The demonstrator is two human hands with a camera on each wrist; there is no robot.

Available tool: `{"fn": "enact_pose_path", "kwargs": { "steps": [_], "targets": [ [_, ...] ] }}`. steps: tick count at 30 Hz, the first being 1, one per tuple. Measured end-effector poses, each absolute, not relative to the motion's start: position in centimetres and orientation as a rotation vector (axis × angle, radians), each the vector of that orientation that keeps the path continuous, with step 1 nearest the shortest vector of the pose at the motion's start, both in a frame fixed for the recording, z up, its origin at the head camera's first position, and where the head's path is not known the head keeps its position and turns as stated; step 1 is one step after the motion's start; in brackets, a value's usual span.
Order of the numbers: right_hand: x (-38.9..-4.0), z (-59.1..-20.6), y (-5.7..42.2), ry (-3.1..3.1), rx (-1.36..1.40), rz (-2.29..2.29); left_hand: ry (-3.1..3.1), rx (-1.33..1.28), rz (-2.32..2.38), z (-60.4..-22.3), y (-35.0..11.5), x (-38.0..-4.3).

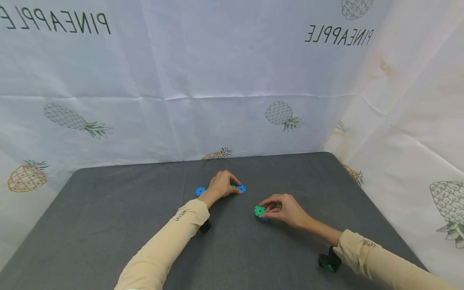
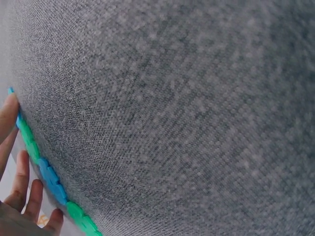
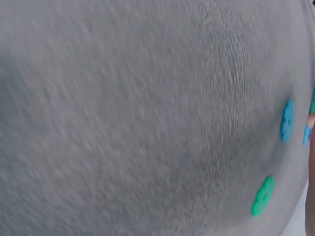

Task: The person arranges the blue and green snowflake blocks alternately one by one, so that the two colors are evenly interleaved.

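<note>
My left hand [image 1: 222,184] pinches the blue interlocking disc [image 1: 241,189] at the right end of a row of notched plastic discs. The row alternates blue and green; a green disc [image 2: 28,140] and a blue disc [image 2: 52,181] show in the left wrist view, while the hand hides its middle from the head. Another blue disc [image 1: 200,191] is at the row's left end. Nearer the front, my right hand [image 1: 288,210] holds a green interlocking disc [image 1: 259,211] between thumb and fingers. Below that hand lie a loose blue disc [image 3: 287,120] and a green disc [image 3: 263,195].
A dark grey cloth [image 1: 119,225] covers the table. White pineapple-print sheets [image 1: 217,72] hang behind it and on the right. Black wrist devices sit under both cuffs, the right one [image 1: 330,259] close over the table.
</note>
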State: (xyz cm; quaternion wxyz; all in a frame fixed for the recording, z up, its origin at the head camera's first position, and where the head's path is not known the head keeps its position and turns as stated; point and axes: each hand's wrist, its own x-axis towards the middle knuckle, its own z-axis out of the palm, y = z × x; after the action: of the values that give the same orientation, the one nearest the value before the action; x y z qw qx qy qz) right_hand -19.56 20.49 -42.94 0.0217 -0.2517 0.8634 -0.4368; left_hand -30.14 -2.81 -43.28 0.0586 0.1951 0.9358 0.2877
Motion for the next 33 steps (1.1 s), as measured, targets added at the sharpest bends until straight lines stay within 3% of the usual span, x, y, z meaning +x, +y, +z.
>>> {"fn": "enact_pose_path", "kwargs": {
  "steps": [16,33],
  "targets": [
    [-23.2,-44.1,21.9,2.597,-0.915,-1.351,2.830,0.581,0.856,-43.5,-2.6,-30.3],
    [-26.3,-44.2,21.9,2.667,-0.825,-1.281,2.833,0.579,0.870,-43.1,-2.7,-30.0]
  ]
}}
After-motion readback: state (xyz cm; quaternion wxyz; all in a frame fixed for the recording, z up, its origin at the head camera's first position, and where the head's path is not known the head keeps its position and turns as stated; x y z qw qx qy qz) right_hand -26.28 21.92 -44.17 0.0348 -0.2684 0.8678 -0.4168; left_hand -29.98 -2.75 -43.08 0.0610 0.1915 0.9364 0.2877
